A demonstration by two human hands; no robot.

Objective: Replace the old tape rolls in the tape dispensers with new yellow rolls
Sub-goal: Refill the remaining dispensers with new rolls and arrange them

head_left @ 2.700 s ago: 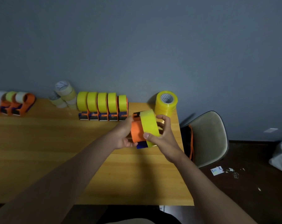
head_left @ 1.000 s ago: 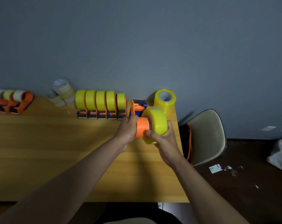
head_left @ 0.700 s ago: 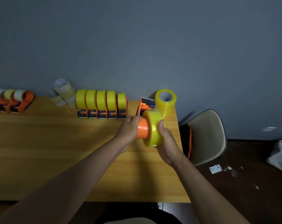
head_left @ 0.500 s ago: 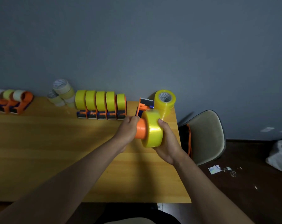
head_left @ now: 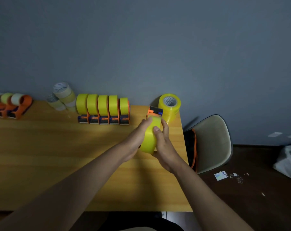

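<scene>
Both hands hold an orange and blue tape dispenser point(head_left: 154, 111) with a new yellow roll point(head_left: 149, 140) seated on it, above the table's right part. My left hand point(head_left: 136, 138) grips its left side, hiding the orange body. My right hand point(head_left: 163, 144) grips the right side, thumb across the roll's face. Only the dispenser's far end shows beyond the fingers. A stack of spare yellow rolls point(head_left: 170, 105) stands just behind.
Several dispensers with yellow rolls point(head_left: 103, 109) line the back of the wooden table point(head_left: 58, 155). Old pale rolls point(head_left: 63, 97) lie left of them. More orange dispensers with pale rolls point(head_left: 13, 105) sit at far left. A chair point(head_left: 211, 142) stands right of the table.
The dispenser has turned so the roll's outer face points at me and its orange hub is hidden. My hands have closed in on both sides of the roll.
</scene>
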